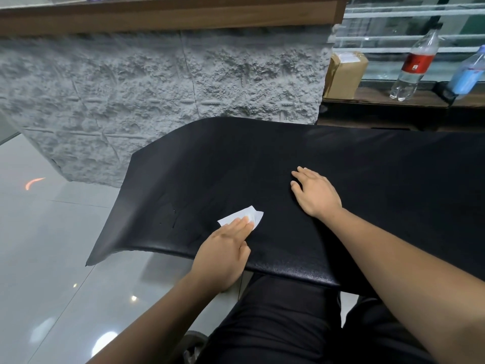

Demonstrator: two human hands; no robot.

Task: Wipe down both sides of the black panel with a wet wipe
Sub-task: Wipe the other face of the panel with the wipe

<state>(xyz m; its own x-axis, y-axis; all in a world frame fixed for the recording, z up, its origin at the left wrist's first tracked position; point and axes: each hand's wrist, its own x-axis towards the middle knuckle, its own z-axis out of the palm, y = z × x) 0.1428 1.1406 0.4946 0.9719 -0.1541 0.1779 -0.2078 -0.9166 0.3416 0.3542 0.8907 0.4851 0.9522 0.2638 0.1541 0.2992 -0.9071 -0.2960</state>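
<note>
A large black panel (pixel 367 179) with a grained surface lies flat across my lap and runs off to the right. A white wet wipe (pixel 256 215) lies on its near left part. My left hand (pixel 223 254) presses the wipe flat against the panel with straight fingers, covering the wipe's near edge. Wet streaks show on the panel just left of the wipe. My right hand (pixel 316 191) rests palm down on the panel further back and to the right, fingers spread, with nothing in it.
A grey rough stone counter front (pixel 170 82) with a wooden top stands just behind the panel. On a dark shelf at the back right are a cardboard box (pixel 343 74) and two plastic bottles (pixel 414 64). Glossy floor tiles (pixel 47 245) lie to the left.
</note>
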